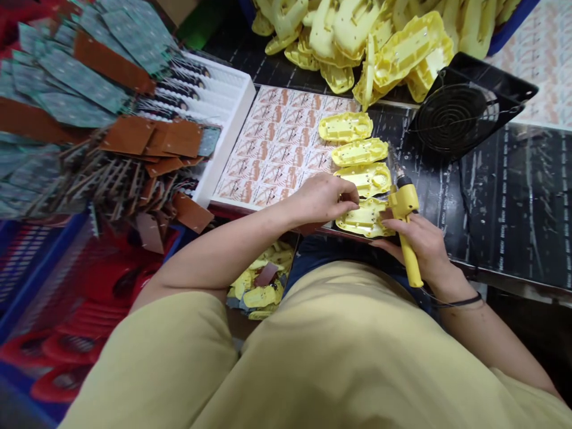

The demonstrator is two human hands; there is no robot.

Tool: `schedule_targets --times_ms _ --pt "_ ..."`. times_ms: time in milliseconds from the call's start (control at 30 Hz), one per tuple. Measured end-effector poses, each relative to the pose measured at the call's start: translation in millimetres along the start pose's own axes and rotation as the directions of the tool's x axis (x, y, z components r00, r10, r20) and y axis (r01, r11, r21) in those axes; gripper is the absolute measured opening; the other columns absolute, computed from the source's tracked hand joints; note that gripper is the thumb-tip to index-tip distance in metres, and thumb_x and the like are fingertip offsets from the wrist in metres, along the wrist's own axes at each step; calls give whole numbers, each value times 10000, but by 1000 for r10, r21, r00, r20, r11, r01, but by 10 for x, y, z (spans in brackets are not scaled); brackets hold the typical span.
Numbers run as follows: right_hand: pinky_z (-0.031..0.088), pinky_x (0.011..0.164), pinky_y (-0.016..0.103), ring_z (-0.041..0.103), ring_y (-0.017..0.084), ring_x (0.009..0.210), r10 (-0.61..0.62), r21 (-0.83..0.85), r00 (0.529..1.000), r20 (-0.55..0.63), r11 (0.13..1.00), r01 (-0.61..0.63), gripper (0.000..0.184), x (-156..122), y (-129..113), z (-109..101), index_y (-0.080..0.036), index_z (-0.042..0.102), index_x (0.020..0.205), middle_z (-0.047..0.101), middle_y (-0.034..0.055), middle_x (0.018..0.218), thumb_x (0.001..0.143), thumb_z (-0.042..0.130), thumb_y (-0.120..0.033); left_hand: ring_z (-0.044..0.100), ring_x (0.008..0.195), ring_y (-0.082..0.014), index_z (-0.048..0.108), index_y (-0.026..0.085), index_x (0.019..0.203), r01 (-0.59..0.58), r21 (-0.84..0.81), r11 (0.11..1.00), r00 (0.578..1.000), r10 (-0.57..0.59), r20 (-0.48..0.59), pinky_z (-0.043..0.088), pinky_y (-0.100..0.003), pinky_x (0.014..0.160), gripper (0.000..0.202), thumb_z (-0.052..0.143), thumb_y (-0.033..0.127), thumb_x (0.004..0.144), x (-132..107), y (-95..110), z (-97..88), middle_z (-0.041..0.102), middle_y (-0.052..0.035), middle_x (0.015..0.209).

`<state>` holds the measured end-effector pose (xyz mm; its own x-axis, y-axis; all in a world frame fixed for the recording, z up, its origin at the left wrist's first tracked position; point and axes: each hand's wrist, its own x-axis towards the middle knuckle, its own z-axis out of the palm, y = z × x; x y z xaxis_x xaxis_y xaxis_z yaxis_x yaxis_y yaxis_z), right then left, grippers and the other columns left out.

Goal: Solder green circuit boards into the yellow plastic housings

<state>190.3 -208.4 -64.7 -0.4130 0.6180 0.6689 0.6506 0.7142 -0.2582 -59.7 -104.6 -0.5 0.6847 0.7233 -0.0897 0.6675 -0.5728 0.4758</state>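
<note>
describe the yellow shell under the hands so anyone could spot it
Find the black fan on the dark table. Left of it four yellow shells lie in a row. It is the nearest shell, the only one the left hand touches.

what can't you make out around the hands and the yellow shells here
Head view:
- What the left hand pinches: its fingers cover that spot on the nearest yellow shell.
- Tip of the yellow-handled tool in the right hand: thin, blurred against the dark table.
- Pile of yellow shells: cut off by the top edge.
- Yellow parts below the table: mostly hidden by the left arm and lap.
</note>
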Motion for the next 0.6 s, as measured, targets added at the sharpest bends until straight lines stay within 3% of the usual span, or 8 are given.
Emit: schedule_targets --times_ms 167,367,500,600 --pt "666 875 304 825 225 955 71 -113 995 -77 990 -79 437 -58 -12 -59 -230 653 1303 828 95 1156 920 861 -208 783 916 -248 855 212 1058 36 122 992 999 -37 4 541 -326 800 192 681 260 989 -143 177 105 840 -60 949" --pt "615 730 231 781 156 726 86 -154 994 -60 984 -95 270 -96 -58 -100 -224 722 1218 834 27 956 965 797 -168 775 963 -256 825 207 1049 7 213 977 1000 -10 10 505 -316 706 212 621 259 1026 -160 321 288 821 -76 999" --pt "558 617 214 697 119 570 41 -132 996 -84 990 -52 243 -150 -122 -430 -250 746 1215 786 -39 776 984 786 -184 769 954 -254 822 190 1010 -41 167 985 999 42 -5 536 -348 809 214 617 249 1014 -120 242 323 813 -76 966" --pt "605 635 256 755 168 661 28 -122 997 -66 992 -36 426 -281 -186 -784 -270 654 1507 798 -5 815 1096 635 -379 762 933 -253 821 187 954 -81 148 986 996 86 -31 538 -381 887 188 635 207 965 -121 201 337 809 -74 937"
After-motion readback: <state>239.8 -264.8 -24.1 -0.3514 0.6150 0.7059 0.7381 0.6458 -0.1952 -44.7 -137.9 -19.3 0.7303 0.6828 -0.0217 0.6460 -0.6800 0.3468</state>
